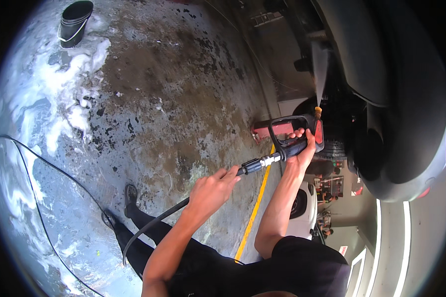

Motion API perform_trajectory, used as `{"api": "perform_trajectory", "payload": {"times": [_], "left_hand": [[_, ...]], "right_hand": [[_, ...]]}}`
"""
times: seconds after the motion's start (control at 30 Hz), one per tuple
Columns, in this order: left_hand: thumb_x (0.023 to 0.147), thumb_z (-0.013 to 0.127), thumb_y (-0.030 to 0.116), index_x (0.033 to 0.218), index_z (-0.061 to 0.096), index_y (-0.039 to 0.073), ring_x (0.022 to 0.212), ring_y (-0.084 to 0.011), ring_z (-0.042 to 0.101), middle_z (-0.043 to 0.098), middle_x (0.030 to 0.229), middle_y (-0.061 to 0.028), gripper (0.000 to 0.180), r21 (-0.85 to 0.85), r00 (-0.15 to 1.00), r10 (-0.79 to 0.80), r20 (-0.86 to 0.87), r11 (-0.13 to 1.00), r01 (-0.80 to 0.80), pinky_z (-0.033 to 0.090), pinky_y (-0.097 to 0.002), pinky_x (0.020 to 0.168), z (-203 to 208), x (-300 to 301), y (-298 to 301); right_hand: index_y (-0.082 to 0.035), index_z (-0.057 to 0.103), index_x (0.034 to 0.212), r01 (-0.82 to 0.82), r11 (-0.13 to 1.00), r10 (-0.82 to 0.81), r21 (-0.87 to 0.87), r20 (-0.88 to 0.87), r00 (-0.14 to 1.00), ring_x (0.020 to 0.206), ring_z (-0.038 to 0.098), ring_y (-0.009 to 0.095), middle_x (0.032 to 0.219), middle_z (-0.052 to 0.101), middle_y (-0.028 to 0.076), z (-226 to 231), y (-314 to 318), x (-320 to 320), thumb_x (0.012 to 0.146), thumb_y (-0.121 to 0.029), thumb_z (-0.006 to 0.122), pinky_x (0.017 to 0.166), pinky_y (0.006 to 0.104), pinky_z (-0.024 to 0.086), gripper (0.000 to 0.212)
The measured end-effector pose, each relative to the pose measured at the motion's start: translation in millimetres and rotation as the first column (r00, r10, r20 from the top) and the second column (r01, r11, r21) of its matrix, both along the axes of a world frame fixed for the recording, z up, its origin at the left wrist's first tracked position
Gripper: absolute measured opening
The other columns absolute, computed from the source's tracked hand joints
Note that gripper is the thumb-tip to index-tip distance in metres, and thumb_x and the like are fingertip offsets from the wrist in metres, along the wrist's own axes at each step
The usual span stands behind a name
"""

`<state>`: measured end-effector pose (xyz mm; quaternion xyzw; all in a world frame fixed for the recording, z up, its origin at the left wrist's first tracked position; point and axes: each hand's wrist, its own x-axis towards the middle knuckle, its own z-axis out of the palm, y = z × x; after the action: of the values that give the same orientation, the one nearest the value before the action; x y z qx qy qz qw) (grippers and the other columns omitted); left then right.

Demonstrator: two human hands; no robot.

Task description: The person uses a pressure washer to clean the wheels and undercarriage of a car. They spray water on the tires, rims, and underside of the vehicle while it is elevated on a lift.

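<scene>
My right hand is wrapped round the grip of a black and red pressure washer gun. A fan of water spray leaves its orange-tipped nozzle toward the dark underside of a car. My left hand is closed round the black hose, just behind the dark ribbed coupling that joins it to the gun. Close by the gun is a car tyre, partly hidden by it. Which finger lies on the trigger is hard to make out.
A black bucket stands far left beside white foam on the wet, patchy floor. A thin black hose loops past my feet. Beyond a yellow line are a white car and several people.
</scene>
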<state>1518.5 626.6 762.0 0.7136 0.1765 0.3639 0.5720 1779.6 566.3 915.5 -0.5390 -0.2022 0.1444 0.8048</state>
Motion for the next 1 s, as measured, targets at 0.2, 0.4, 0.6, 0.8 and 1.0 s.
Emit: {"api": "perform_trajectory", "payload": {"times": [0.2, 0.4, 0.6, 0.8, 1.0], "left_hand": [[0.099, 0.067, 0.025, 0.124, 0.071, 0.005, 0.073, -0.0371, 0.070, 0.072, 0.091, -0.0150, 0.032, -0.055, 0.994, 0.102, -0.027, 0.993, -0.103, 0.057, -0.0455, 0.064, -31.1, 31.2, 13.4], [0.102, 0.062, 0.029, 0.128, 0.070, 0.009, 0.078, -0.0410, 0.072, 0.074, 0.101, -0.0185, 0.034, -0.065, 0.981, 0.172, -0.087, 0.982, -0.178, 0.060, -0.0497, 0.069, -43.6, 61.5, 57.5], [0.102, 0.061, 0.030, 0.127, 0.071, 0.007, 0.088, -0.0426, 0.072, 0.074, 0.106, -0.0211, 0.035, -0.050, 0.974, 0.221, -0.046, 0.974, -0.223, 0.060, -0.0500, 0.075, -49.7, 76.6, 76.8], [0.104, 0.059, 0.029, 0.129, 0.068, 0.003, 0.097, -0.0458, 0.069, 0.073, 0.109, -0.0237, 0.037, -0.158, 0.966, 0.259, -0.009, 0.953, -0.257, 0.057, -0.0500, 0.085, -40.0, 76.4, 94.3], [0.104, 0.060, 0.025, 0.143, 0.054, 0.001, 0.107, -0.0450, 0.066, 0.069, 0.122, -0.0251, 0.046, -0.169, 0.965, 0.263, -0.026, 0.950, -0.263, 0.054, -0.0476, 0.093, -3.3, 75.8, 144.7]], "right_hand": [[-0.005, 0.053, 0.093, -0.093, 0.993, 0.092, -0.077, -0.013, 0.996, 0.076, 0.055, 0.019, 0.082, 0.054, 0.005, -21.2, 57.9, 17.5, 0.100, -0.017, 0.058, 0.070, 0.0361, 0.051, 0.015], [-0.003, 0.053, 0.097, -0.107, 0.994, 0.107, -0.005, 0.071, 0.992, 0.076, 0.051, 0.017, 0.085, 0.052, 0.006, -31.1, 122.2, 36.8, 0.100, -0.011, 0.059, 0.067, 0.0367, 0.048, 0.011], [-0.003, 0.056, 0.105, -0.132, 0.991, 0.132, -0.008, 0.109, 0.985, 0.069, 0.051, 0.015, 0.083, 0.053, 0.005, -23.5, 166.3, 32.7, 0.100, -0.011, 0.064, 0.060, 0.0341, 0.047, 0.012], [-0.005, 0.058, 0.117, -0.199, 0.975, 0.214, -0.095, 0.198, 0.956, 0.064, 0.051, 0.014, 0.081, 0.053, 0.003, -10.2, 224.6, 14.3, 0.100, -0.016, 0.069, 0.053, 0.0313, 0.046, 0.023], [-0.007, 0.057, 0.109, -0.297, 0.944, 0.321, -0.141, 0.203, 0.925, 0.062, 0.052, 0.013, 0.077, 0.052, 0.003, 17.1, 307.9, 19.9, 0.099, -0.019, 0.071, 0.051, 0.0318, 0.046, 0.021]]}}
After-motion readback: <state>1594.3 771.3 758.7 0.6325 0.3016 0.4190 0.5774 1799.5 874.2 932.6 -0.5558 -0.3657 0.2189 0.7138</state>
